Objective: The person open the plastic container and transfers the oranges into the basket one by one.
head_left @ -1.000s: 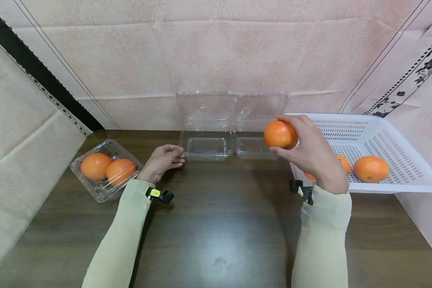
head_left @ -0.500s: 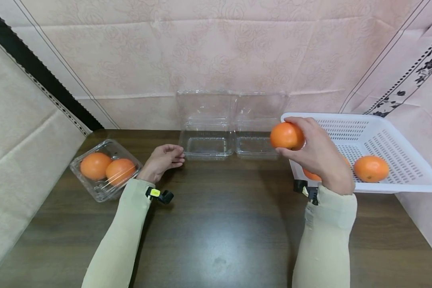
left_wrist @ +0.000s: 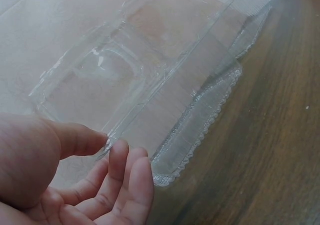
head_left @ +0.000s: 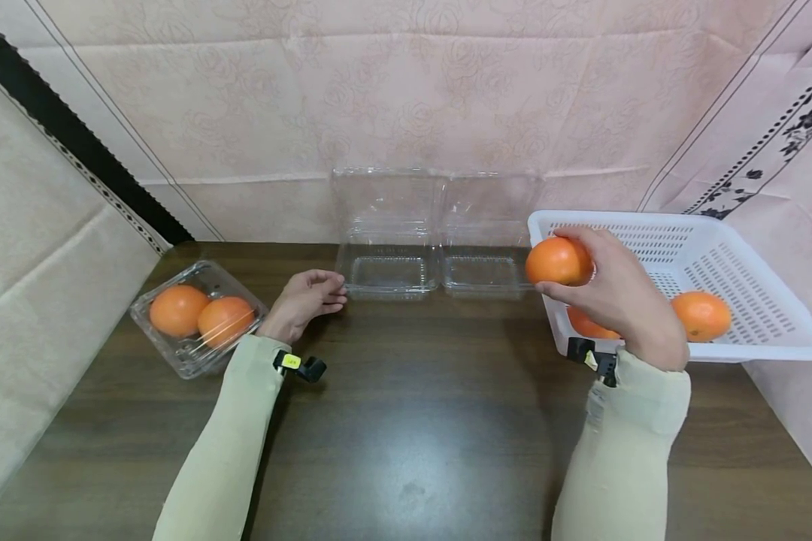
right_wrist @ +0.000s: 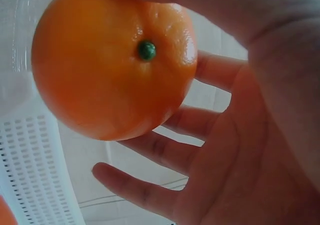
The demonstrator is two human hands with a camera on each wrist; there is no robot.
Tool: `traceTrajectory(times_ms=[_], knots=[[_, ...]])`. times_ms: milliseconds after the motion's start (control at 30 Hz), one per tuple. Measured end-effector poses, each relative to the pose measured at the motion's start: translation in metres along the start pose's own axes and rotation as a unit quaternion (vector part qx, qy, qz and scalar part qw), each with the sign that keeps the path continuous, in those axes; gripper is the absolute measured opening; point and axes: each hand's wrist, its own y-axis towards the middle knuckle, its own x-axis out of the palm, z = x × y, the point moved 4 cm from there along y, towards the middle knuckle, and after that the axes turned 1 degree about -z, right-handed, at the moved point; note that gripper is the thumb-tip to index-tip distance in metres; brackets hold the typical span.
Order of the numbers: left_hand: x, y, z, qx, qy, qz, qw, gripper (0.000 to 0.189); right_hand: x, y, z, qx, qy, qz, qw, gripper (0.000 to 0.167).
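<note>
In the head view my right hand (head_left: pixel 619 293) grips an orange (head_left: pixel 559 261) between thumb and fingers, over the left end of a white basket (head_left: pixel 778 352). The right wrist view shows this orange (right_wrist: pixel 112 65) close up, with its green stem button. My left hand (head_left: pixel 306 304) is at the left edge of an open clear plastic clamshell container (head_left: pixel 391 276). Seen from the left wrist, the thumb and index fingertip of that hand (left_wrist: pixel 95 175) pinch the container's edge (left_wrist: pixel 192 127). A second open clear clamshell (head_left: pixel 485 272) stands right beside it.
Inside the white basket lie an orange (head_left: pixel 701 315) and another orange (head_left: pixel 590 323), partly covered by the right hand. A closed clear clamshell (head_left: pixel 192 368) with two oranges visible sits at the left on the brown wooden table (head_left: pixel 406 421). Patterned cloth (head_left: pixel 406 90) hangs behind.
The right hand has moved right and slightly down with the orange, from in front of the right clamshell to over the basket's left end. The left hand has stayed in place.
</note>
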Motion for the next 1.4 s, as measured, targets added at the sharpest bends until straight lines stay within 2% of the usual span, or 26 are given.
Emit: traceTrajectory(times_ms=[333, 600, 800, 1000, 1400], knots=[[-0.001, -0.002, 0.0, -0.003, -0.016, -0.005, 0.9999, 0.042, -0.005, -0.006, 0.012, 0.031, -0.005, -0.011, 0.9995, 0.077], [0.001, -0.002, 0.001, -0.002, -0.028, 0.001, 0.9996, 0.041, -0.01, -0.011, 0.023, 0.062, -0.005, -0.041, 0.9972, 0.083], [0.002, -0.003, 0.001, 0.006, -0.049, -0.012, 0.9987, 0.043, -0.012, -0.017, 0.031, 0.08, -0.001, -0.053, 0.9954, 0.088], [0.002, -0.003, 0.001, 0.009, -0.046, -0.015, 0.9988, 0.043, -0.012, -0.019, 0.035, 0.084, -0.01, -0.072, 0.9938, 0.086], [0.002, -0.002, 0.0, 0.006, -0.047, -0.012, 0.9988, 0.043, -0.011, -0.022, 0.046, 0.123, 0.003, -0.115, 0.9857, 0.087]])
